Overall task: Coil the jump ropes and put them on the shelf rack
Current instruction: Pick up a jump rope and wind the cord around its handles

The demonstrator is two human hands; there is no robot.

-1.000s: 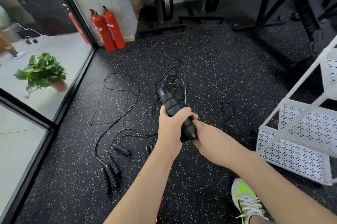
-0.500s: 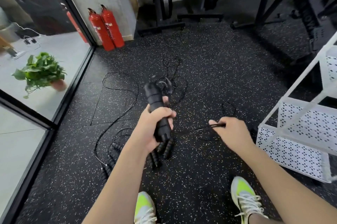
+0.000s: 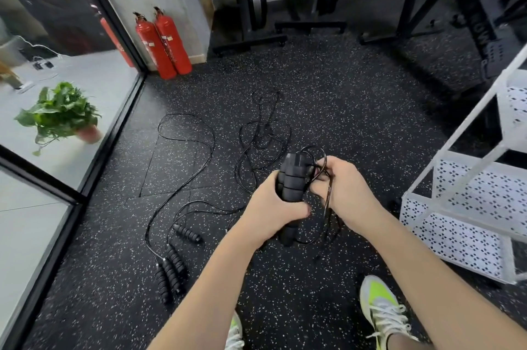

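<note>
My left hand (image 3: 273,207) grips the two black foam handles (image 3: 292,181) of one jump rope, held upright together. My right hand (image 3: 345,187) pinches that rope's thin black cord (image 3: 328,198) right beside the handle tops, and a loop of it hangs down below my hands. More black cord (image 3: 265,136) lies tangled on the floor beyond. Other rope handles (image 3: 171,270) lie in a bunch on the floor at lower left, with a long cord (image 3: 196,150) looping away from them. The white perforated shelf rack (image 3: 467,207) stands at the right.
The floor is black speckled rubber. Two red fire extinguishers (image 3: 164,44) stand by the wall at the back left. A glass wall with a black frame (image 3: 111,133) runs along the left, a potted plant (image 3: 61,116) behind it. Black gym machines (image 3: 285,2) line the back. My shoes (image 3: 382,307) are below.
My right hand has swung from out at the right back to the handle tops, bringing the cord with it. The handles have risen and moved right in my left hand.
</note>
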